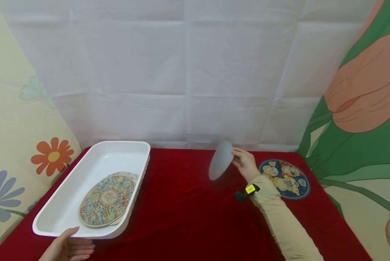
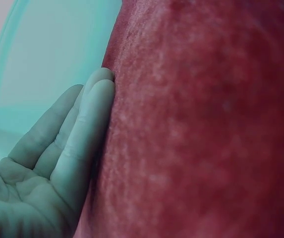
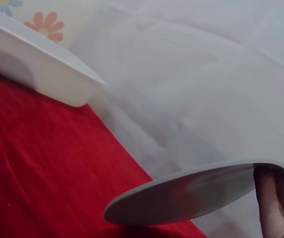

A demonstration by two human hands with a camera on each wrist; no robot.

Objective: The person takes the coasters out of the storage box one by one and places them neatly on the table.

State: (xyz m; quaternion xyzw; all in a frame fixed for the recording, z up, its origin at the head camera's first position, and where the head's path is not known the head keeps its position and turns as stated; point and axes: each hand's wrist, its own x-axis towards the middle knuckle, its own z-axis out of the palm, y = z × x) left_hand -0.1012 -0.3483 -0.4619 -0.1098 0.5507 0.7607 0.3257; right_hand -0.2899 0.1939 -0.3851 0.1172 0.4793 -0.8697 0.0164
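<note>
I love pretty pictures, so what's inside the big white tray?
Inside the white tray, a round flowery mat lies on a paler piece that peeks out at its edge. The mat covers the rest, so any picture there is hidden.

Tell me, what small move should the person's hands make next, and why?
Perhaps the right hand should carry the grey disc left to the tray: it grips that disc, other discs lie in the tray, and the left hand is at its near rim.
</note>
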